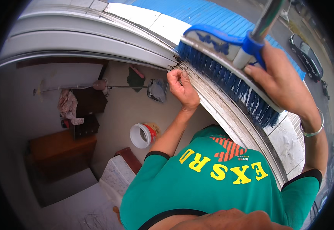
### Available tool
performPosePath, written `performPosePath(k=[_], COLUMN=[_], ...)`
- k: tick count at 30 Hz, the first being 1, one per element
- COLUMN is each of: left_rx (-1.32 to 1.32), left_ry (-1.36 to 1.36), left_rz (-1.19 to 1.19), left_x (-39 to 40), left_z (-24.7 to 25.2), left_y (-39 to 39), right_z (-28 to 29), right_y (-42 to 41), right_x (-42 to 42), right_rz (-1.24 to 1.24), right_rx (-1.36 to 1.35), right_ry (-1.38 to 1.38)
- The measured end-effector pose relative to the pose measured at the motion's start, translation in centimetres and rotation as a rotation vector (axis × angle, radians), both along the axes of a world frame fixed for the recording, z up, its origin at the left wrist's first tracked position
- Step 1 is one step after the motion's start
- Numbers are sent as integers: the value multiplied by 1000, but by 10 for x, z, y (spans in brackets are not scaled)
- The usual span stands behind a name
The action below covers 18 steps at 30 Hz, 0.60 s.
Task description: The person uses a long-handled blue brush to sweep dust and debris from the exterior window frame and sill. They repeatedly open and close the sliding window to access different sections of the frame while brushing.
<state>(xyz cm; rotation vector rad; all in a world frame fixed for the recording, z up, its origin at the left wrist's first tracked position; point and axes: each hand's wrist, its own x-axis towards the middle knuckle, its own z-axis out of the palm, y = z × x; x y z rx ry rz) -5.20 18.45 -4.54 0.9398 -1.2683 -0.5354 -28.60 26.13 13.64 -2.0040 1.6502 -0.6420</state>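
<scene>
My right hand (284,77) grips a broom by the blue socket of its head (217,47), where the metal pole (267,20) goes in. The broom head is white and blue with a butterfly pattern. Its dark blue bristles (230,83) point down over the outer side of the window sill. My left hand (184,90) is curled closed beside the inner edge of the window track (213,92), thumb up. I see nothing in its fingers. The track looks dirty. A white sliding window sash (98,43) ends just above my left hand.
Outside lie white ledge tiles (158,26), a blue corrugated roof (201,11) and a street with a parked dark car (306,57). Indoors, a white bucket (142,136), a dustpan (157,90), a wooden cabinet (63,149) and a bed (80,207) stand below and left.
</scene>
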Motion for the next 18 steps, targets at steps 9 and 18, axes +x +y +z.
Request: performPosePath(k=[9, 18], left_rx=[-112, -204], left_ry=[41, 38], left_rz=[7, 28], left_x=[-1, -13], left_z=[-15, -46], left_y=[-19, -47], right_z=[-3, -40], right_y=[101, 144], right_x=[-71, -39], right_rz=[-408, -475], right_rx=[83, -94], right_ry=[299, -305])
